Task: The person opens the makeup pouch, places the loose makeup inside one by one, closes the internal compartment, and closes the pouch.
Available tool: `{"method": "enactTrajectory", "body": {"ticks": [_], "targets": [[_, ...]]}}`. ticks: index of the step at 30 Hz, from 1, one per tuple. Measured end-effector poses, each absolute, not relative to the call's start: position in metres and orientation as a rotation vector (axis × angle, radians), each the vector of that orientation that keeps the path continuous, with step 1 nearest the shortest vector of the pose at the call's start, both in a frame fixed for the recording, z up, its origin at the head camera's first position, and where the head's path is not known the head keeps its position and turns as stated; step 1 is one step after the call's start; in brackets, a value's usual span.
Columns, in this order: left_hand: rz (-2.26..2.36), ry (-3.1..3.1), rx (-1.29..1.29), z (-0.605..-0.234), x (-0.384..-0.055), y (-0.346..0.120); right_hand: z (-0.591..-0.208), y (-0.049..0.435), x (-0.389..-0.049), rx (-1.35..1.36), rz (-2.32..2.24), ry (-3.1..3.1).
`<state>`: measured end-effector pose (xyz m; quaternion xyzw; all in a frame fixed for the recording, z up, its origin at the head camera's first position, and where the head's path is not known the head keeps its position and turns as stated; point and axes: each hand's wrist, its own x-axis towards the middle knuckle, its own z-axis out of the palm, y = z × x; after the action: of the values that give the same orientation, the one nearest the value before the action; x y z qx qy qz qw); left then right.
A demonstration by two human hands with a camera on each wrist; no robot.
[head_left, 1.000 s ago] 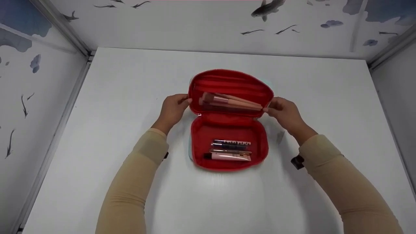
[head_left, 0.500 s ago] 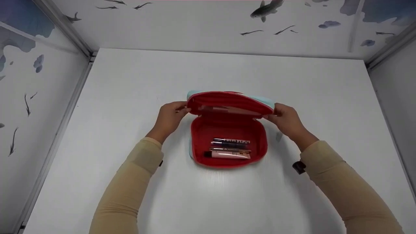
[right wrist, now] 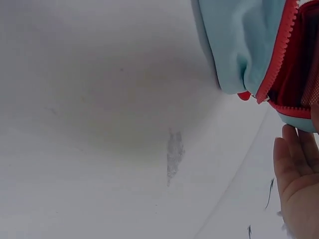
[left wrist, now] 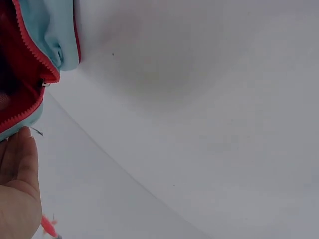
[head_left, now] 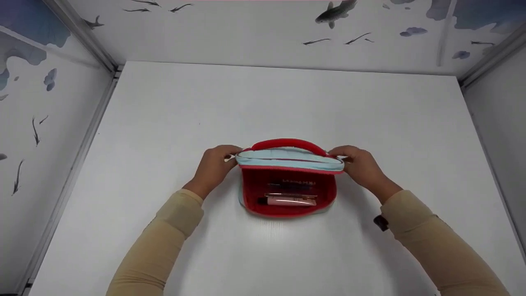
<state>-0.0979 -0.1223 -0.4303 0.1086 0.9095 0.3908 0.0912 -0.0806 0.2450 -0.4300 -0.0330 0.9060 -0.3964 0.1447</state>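
Observation:
A light-blue cosmetic bag [head_left: 248,203] with red lining and zipper sits on the table, its lid [head_left: 287,165] raised and tilted over the base. My left hand [head_left: 215,167] pinches the lid's left side; my right hand [head_left: 361,167] pinches its right side. Fingers [left wrist: 27,159] lie along the lid's outer edge in the left wrist view, and in the right wrist view the fingers [right wrist: 296,154] do likewise. Inside the base lie a pink tube [head_left: 289,201] with a black cap and several slim pen-like sticks [head_left: 291,195], partly shaded. The makeup brushes in the lid are hidden in the head view.
A red carry handle [head_left: 287,142] arches along the lid's top. The white table [head_left: 185,102] meets a back wall [head_left: 246,33] and a left side wall [head_left: 24,172] printed with fish and leaf patterns. A grey smudge [right wrist: 174,154] marks the table near the right hand.
Both hands have brought the lid forward and down, from standing open to leaning over the base. Its blue outside and red handle now show, while the brushes have gone from sight.

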Motion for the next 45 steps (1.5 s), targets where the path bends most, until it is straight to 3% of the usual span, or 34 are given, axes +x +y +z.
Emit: {"method": "enactTrajectory", "body": {"ticks": [18,45], "targets": [[1.092,2.762,0.374,-0.445,-0.065,-0.125,-0.444,0.243,-0.062,-0.448,-0.939,2.823],[0.948,2.943,0.767,-0.476,-0.031,-0.13,-0.465,0.245,-0.037,-1.09,-0.613,3.145]]}}
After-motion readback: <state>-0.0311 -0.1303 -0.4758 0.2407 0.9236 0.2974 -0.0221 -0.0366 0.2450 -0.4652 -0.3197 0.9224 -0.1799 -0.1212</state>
